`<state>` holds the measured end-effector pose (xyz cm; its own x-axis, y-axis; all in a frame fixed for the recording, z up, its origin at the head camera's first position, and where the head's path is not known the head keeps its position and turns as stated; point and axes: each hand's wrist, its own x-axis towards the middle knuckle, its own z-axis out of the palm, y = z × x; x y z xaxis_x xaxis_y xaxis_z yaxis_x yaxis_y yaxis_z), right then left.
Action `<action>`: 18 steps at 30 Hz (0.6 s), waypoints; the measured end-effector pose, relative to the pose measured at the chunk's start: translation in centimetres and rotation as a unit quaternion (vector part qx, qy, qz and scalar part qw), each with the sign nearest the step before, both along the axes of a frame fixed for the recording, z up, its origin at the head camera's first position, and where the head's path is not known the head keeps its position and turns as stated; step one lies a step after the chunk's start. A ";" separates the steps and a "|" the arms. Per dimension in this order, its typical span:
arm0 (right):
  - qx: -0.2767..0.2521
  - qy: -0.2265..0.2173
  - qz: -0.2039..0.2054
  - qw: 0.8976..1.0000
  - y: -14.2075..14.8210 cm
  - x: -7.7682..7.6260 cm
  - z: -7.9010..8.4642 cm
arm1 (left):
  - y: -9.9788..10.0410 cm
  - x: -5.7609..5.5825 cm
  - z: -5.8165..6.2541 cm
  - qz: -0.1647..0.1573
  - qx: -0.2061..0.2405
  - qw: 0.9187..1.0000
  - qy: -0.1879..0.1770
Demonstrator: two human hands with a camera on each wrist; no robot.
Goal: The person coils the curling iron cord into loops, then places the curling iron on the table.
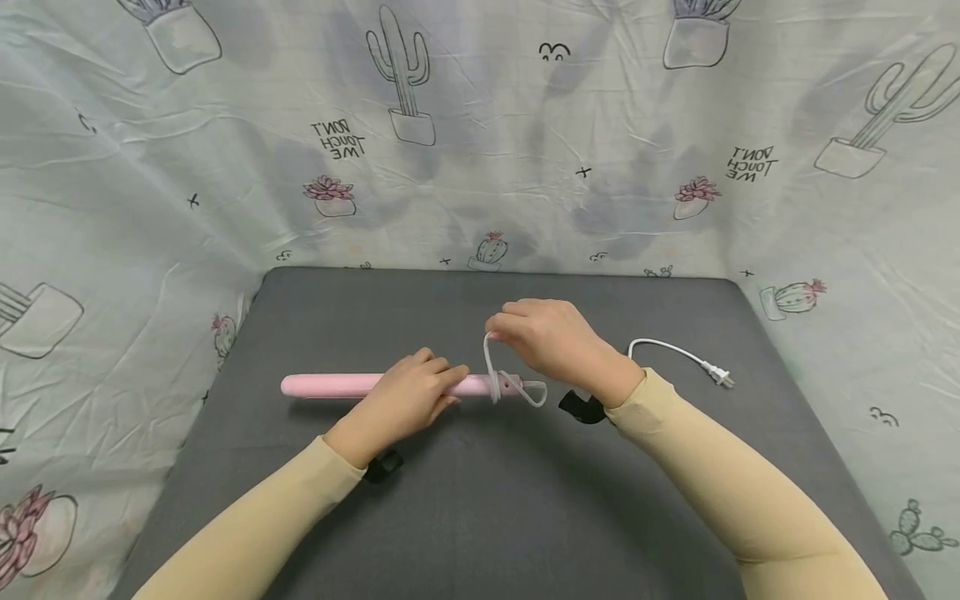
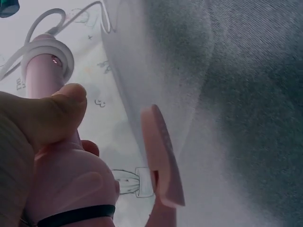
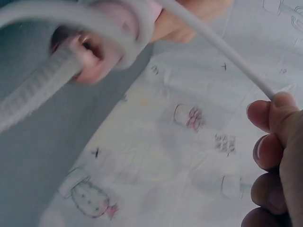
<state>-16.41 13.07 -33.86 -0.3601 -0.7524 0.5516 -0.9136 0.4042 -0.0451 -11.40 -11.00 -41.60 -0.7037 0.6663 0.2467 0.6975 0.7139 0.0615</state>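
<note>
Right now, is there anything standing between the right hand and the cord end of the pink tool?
Only the white cord, which the right hand pinches, spans that gap to the pink tool; nothing else visible blocks it.

The left forearm (image 1: 277,508) is angled between 1 and 2 o'clock, the left hand (image 1: 412,392) palm-down, fingers curled in a grip. The right forearm (image 1: 720,475) is angled toward 10 o'clock; the right hand (image 1: 551,337) is held with thumb and forefinger pinched.
</note>
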 end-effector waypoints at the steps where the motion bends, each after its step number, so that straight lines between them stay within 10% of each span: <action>1: 0.002 -0.001 0.002 1.000 -0.2 0.0 0.0 | 0.1 0.0 0.0 -0.001 0.000 1.000 -0.001; 18: 0.040 -0.039 0.006 0.998 -2.4 0.3 -0.1 | 1.1 0.2 -0.2 0.010 0.000 1.000 -0.010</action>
<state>-16.08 10.71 -33.91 -0.3910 -0.7968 0.4606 -0.9131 0.3988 -0.0852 -11.22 -9.94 -41.77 -0.7214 0.6521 0.2332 0.6820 0.7275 0.0755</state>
